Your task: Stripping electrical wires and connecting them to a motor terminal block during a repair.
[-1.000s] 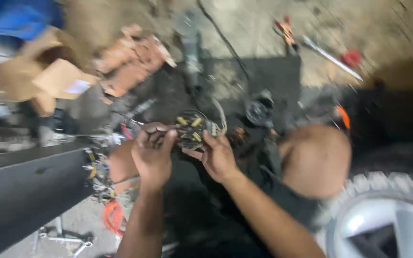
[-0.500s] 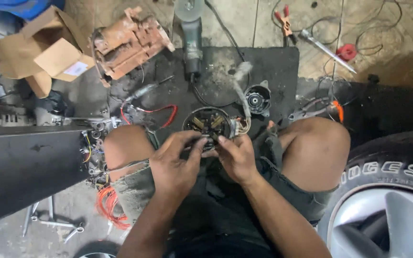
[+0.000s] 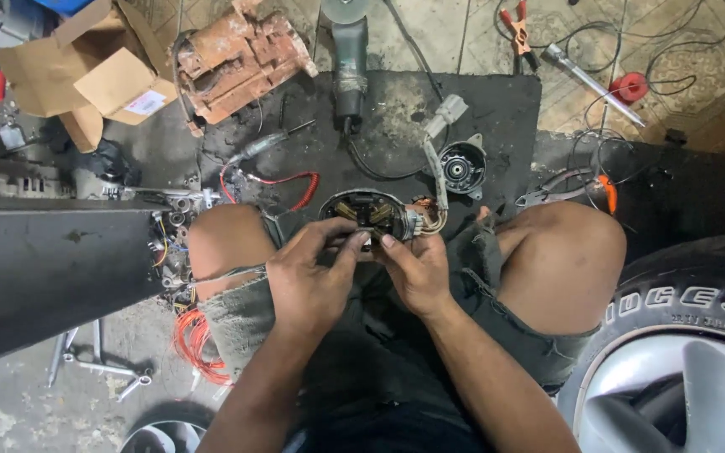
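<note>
Between my knees I hold a round dark motor part with copper windings and brass pieces (image 3: 369, 211). My left hand (image 3: 310, 275) grips its near left edge, fingers curled over the rim. My right hand (image 3: 413, 270) grips its near right side, thumb and fingertips pinching at the rim beside a bundle of pale wires (image 3: 430, 220). Both hands touch the part just above my lap.
A black mat (image 3: 396, 126) carries an angle grinder (image 3: 350, 59), a round black housing (image 3: 461, 166) and a red coiled lead (image 3: 283, 180). A rusty engine block (image 3: 241, 54) and cardboard box (image 3: 86, 80) lie far left. A dark panel (image 3: 44, 268) is left, a tyre (image 3: 690, 335) right, pliers (image 3: 572, 189) nearby.
The view has steadied and shifted, so hands and part now sit lower in the frame. Both hands have kept hold of the round part and drawn it closer to my lap.
</note>
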